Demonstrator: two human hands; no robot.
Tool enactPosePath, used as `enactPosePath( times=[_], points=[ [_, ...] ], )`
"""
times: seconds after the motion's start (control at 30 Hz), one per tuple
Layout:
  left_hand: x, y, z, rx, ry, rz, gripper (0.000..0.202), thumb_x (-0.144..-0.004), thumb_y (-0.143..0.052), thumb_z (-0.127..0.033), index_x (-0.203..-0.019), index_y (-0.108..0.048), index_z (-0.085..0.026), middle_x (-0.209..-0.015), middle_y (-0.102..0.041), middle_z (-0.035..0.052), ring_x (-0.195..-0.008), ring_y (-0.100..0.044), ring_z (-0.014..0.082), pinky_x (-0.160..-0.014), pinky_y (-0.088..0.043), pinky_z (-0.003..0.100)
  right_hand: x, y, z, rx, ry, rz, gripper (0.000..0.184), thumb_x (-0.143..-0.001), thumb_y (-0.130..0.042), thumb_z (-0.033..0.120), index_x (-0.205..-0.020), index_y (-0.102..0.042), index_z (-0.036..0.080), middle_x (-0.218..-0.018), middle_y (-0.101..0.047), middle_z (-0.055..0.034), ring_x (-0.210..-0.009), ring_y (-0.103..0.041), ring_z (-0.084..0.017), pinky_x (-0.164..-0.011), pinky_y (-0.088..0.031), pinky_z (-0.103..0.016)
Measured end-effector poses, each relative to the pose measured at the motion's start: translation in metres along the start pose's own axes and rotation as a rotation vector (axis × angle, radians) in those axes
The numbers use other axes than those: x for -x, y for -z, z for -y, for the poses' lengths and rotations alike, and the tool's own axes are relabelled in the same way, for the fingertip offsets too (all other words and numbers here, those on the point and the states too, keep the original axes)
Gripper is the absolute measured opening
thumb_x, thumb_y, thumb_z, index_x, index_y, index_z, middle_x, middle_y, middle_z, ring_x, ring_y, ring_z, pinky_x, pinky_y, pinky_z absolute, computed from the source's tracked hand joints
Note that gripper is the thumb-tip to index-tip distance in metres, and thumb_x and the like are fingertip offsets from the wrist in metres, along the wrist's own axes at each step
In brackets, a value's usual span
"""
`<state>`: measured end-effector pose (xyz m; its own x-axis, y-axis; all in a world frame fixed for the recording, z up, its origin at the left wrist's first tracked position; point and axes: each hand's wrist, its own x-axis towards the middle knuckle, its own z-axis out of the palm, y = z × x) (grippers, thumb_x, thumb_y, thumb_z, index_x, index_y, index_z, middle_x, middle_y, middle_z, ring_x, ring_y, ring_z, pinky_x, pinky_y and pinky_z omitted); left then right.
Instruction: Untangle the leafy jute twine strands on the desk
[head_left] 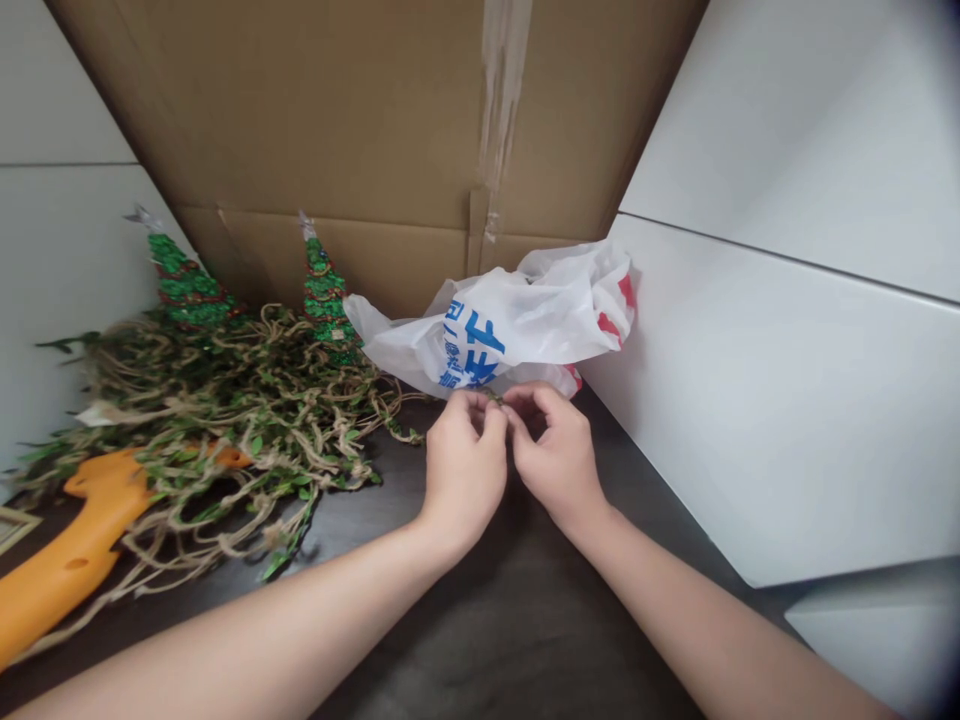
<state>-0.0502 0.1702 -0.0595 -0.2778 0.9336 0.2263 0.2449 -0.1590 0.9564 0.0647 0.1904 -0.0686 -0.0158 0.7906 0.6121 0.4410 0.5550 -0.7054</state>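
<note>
My left hand (465, 465) and my right hand (559, 458) meet near the middle of the view, thumbs and fingertips pinched together. Between the fingertips shows a tiny greenish-brown piece (495, 398), mostly covered, so its kind is unclear. Just behind my fingers lies a crumpled white plastic bag (525, 325) with blue lettering and red patches. To the left of my hands spreads a tangled heap of twine garland (292, 410) with small green leaves.
Two small glittery green Christmas trees (322, 290) stand at the heap's back. An orange tool handle (82, 540), perhaps a glue gun's, juts in at lower left. Behind rises a large cardboard sheet (300, 110); a white panel (765, 400) flanks the dark tabletop (495, 630).
</note>
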Motion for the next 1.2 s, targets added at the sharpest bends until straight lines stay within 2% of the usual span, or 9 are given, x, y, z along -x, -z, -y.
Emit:
enactPosePath(
  times=[0.13,0.33,0.57,0.77,0.97,1.2],
  points=[
    [0.000,0.001,-0.001,-0.009,-0.001,-0.011,0.009,-0.094,-0.059,-0.024,-0.090,-0.066,-0.019,-0.088,-0.074,0.0031,-0.081,-0.067,0.0187,-0.076,-0.048,0.030,0.001,0.001,0.001,0.043,0.022,-0.007,0.013,-0.087,-0.062,0.011,-0.092,-0.068,0.022,-0.089,-0.072,-0.0037,-0.087,-0.069,-0.024,-0.083,-0.055,-0.041],
    [0.000,0.001,0.000,-0.024,0.002,-0.007,0.007,-0.092,-0.060,-0.023,-0.090,-0.066,-0.019,-0.088,-0.074,0.0027,-0.081,-0.067,0.0189,-0.076,-0.047,0.030,0.000,0.001,0.002,0.046,0.006,0.035,0.015,-0.089,-0.060,0.012,-0.095,-0.068,0.023,-0.094,-0.073,-0.0049,-0.091,-0.068,-0.025,-0.087,-0.053,-0.042],
    [0.001,0.000,0.000,-0.007,-0.020,0.015,0.009,-0.096,-0.057,-0.024,-0.091,-0.062,-0.020,-0.090,-0.073,0.0030,-0.083,-0.067,0.0191,-0.078,-0.047,0.031,-0.002,-0.002,-0.004,-0.032,-0.079,0.117,0.005,-0.093,-0.054,0.019,-0.095,-0.056,0.023,-0.094,-0.067,-0.0045,-0.088,-0.065,-0.024,-0.083,-0.051,-0.041],
    [0.000,0.000,-0.001,0.012,0.003,-0.014,0.011,-0.097,-0.055,-0.026,-0.091,-0.062,-0.020,-0.092,-0.072,0.0036,-0.085,-0.066,0.0197,-0.080,-0.048,0.032,-0.004,-0.006,-0.012,-0.168,-0.064,0.154,0.003,-0.097,-0.049,0.027,-0.095,-0.048,0.026,-0.087,-0.062,0.0003,-0.081,-0.064,-0.019,-0.077,-0.055,-0.034],
    [-0.002,0.000,-0.001,0.050,0.012,-0.005,0.008,-0.094,-0.061,-0.024,-0.091,-0.065,-0.019,-0.088,-0.074,0.0035,-0.081,-0.068,0.0188,-0.076,-0.050,0.030,-0.002,-0.004,-0.006,-0.120,-0.057,0.064,0.008,-0.093,-0.059,0.023,-0.101,-0.059,0.024,-0.096,-0.071,-0.0032,-0.084,-0.068,-0.020,-0.078,-0.056,-0.035],
    [0.000,0.000,-0.001,0.035,-0.008,0.010,0.009,-0.097,-0.060,-0.026,-0.094,-0.065,-0.019,-0.089,-0.074,0.0037,-0.081,-0.068,0.0187,-0.076,-0.050,0.030,0.001,0.001,0.005,0.029,-0.034,-0.005,0.007,-0.089,-0.063,0.019,-0.092,-0.068,0.022,-0.093,-0.074,-0.0074,-0.093,-0.069,-0.027,-0.087,-0.054,-0.044]
  ],
)
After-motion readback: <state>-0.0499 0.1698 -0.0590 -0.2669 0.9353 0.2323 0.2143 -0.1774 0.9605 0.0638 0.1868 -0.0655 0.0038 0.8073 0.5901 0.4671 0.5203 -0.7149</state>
